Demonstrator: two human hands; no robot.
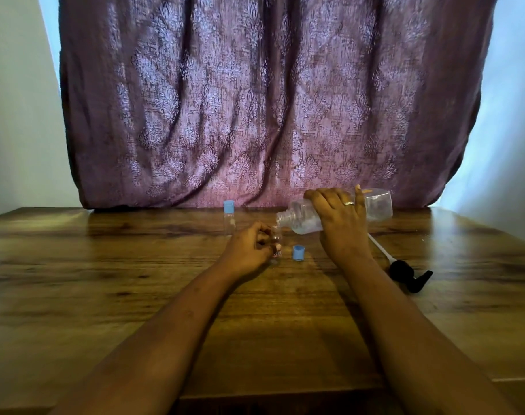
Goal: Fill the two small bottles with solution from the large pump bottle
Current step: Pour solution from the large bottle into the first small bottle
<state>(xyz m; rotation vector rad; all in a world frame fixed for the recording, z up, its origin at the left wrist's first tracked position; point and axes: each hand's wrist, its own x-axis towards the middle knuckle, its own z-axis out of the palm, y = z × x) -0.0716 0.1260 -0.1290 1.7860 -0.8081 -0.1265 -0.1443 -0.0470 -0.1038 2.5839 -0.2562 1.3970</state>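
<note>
My right hand [342,223] grips the large clear bottle [378,203], tipped almost flat with its open threaded neck [285,218] pointing left, just above a small clear bottle [275,235]. My left hand [249,250] holds that small uncapped bottle upright on the table. Its blue cap [298,253] lies just to the right of it. A second small bottle [229,220] with a blue cap on stands behind my left hand. The black pump head [405,272] with its white tube lies on the table to the right.
The wooden table [135,280] stretches wide to the left and toward me. A purple patterned curtain [255,100] hangs right behind the table's far edge, with pale walls on both sides.
</note>
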